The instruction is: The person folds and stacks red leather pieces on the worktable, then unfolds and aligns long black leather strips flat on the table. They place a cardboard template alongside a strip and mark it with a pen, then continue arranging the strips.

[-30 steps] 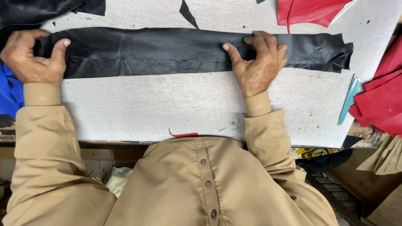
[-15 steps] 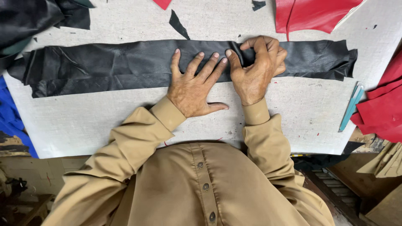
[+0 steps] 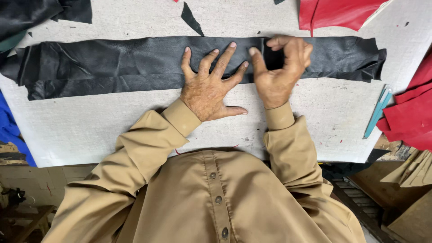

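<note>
A long strip of black leather lies flat across the tabletop, from the left edge almost to the right edge. Its surface is soft and a little shiny, with many fine wrinkles and a grain, and its ends are cut uneven. The tabletop is a pale grey board with a rough, woven-looking texture and small red marks on it.

The left hand rests flat near the middle of the strip. Its fingers are spread wide and straight, they press on the leather and grip nothing; the thumb points to the right on the bare board just below the strip. The right hand is just beside it, touching the strip too. Its fingers are curled and partly closed, thumb and forefinger bent toward each other around a small part of the black leather; whether they really pinch it, I cannot tell.

Both arms wear tan sleeves with buttoned cuffs. At the top right lies a piece of smooth red leather, and more red pieces are at the right edge. A thin teal tool lies near them. A small pointed black scrap lies above the strip, and blue material shows at the left
</note>
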The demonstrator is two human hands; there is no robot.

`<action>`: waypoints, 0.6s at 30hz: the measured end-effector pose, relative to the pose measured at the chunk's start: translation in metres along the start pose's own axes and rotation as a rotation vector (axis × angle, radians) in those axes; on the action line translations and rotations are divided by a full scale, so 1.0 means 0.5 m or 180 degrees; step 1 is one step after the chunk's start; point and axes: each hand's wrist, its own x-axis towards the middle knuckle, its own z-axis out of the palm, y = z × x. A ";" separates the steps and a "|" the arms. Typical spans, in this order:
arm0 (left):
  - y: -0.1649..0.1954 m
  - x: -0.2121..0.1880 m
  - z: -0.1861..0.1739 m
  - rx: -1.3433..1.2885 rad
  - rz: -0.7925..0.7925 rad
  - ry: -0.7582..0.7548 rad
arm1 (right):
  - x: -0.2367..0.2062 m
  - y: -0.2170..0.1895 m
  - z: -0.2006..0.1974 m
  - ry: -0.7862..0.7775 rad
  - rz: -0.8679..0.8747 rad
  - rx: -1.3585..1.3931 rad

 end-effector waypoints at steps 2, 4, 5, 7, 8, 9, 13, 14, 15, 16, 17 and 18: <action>-0.001 0.001 0.000 0.0025 0.0005 0.0035 | -0.005 0.003 0.005 -0.0039 -0.0126 -0.0240; -0.001 0.001 0.001 0.0036 -0.0002 -0.0029 | -0.008 0.007 0.010 -0.0042 -0.0100 -0.0319; -0.001 0.001 0.002 0.0058 0.0008 -0.0006 | -0.009 0.010 0.013 -0.0009 -0.0025 -0.0288; -0.001 0.000 0.003 0.0069 0.0029 0.0038 | -0.011 0.014 0.015 0.0045 0.0074 -0.0188; -0.001 -0.001 0.003 0.0047 0.0031 0.0018 | -0.011 0.016 0.015 0.0068 0.0091 -0.0111; -0.001 -0.001 0.003 0.0037 0.0025 0.0005 | -0.011 0.018 0.016 0.0092 0.0097 -0.0020; 0.000 -0.001 0.002 0.0013 0.0018 0.0004 | -0.011 0.018 0.018 0.0089 0.0106 -0.0164; 0.000 -0.001 0.001 -0.0001 0.0018 0.0012 | -0.011 0.016 0.019 0.0104 0.0217 -0.0141; 0.000 0.000 0.001 -0.0021 0.0015 0.0015 | -0.011 0.014 0.019 0.0113 0.0330 -0.0120; 0.000 0.000 0.000 -0.0024 0.0018 0.0032 | -0.011 0.012 0.019 0.0120 0.0287 -0.0103; -0.001 0.001 0.000 -0.0008 0.0025 0.0022 | -0.010 0.011 0.019 0.0133 0.0237 -0.0083; -0.001 0.001 -0.001 -0.0007 0.0026 0.0002 | -0.009 0.009 0.018 0.0130 0.0195 -0.0068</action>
